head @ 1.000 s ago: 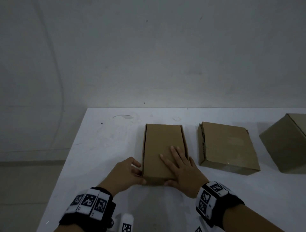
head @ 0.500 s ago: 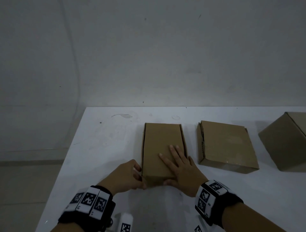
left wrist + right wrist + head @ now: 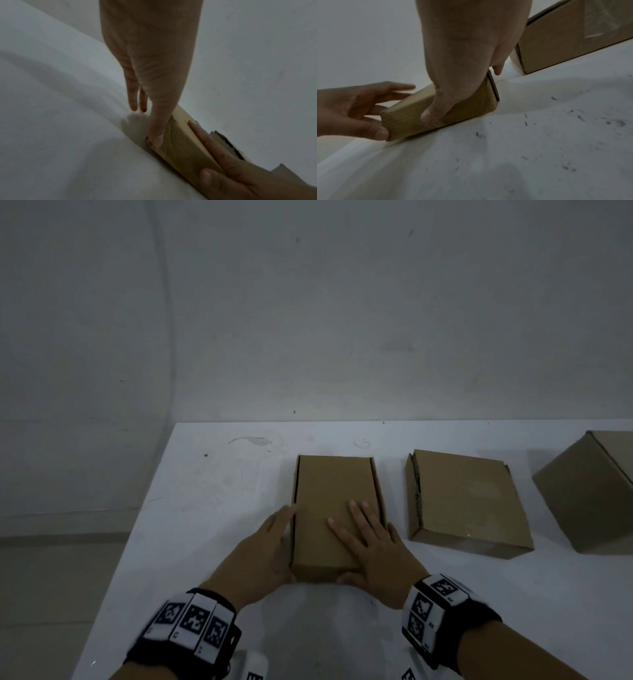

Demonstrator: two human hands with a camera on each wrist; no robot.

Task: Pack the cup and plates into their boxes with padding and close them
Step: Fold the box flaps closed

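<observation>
A narrow closed cardboard box lies lengthwise on the white table. My right hand lies flat on its lid with straight fingers, and the thumb presses the near end face. My left hand lies along the box's left side, fingers stretched forward, thumb at the near left corner. In the left wrist view my left hand touches the box beside the right hand. In the right wrist view the right hand's thumb presses the box, and the left hand is at its corner. No cup, plates or padding show.
A wider flat closed box lies to the right of the narrow one, also in the right wrist view. A taller box stands at the right edge. A wall runs behind the table, whose left edge is near my left hand.
My left hand's fingers, curled at the box's near left corner before, now stretch forward along its left side. The right hand stays flat on the lid.
</observation>
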